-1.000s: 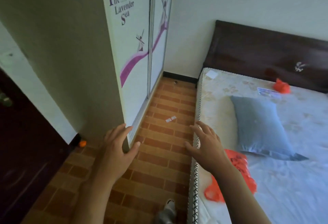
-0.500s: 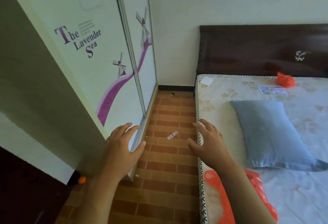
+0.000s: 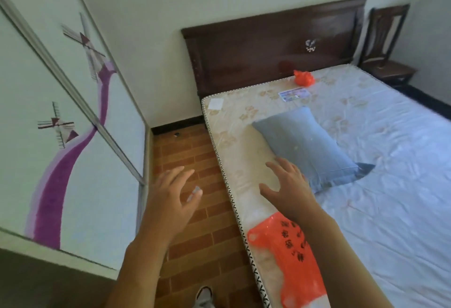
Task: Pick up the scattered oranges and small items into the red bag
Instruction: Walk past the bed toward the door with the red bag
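Note:
A flat red plastic bag with dark print lies on the mattress edge at the lower middle, partly under my right forearm. My right hand hovers open above the mattress, just in front of the blue pillow. My left hand is open over the brick-pattern floor, and a small white scrap on the floor shows beside its fingertips. A small red knotted bundle rests near the headboard, next to a printed card. No oranges are in sight.
A wardrobe with sliding doors and a purple windmill picture lines the left side of the narrow floor strip. The bed fills the right. A dark wooden chair stands at the far right. A small dark object lies by the skirting. My shoe is below.
The view has swung right and up: the orange on the floor by the dark door has left the frame and the chair has come in. Both hands stay open and empty.

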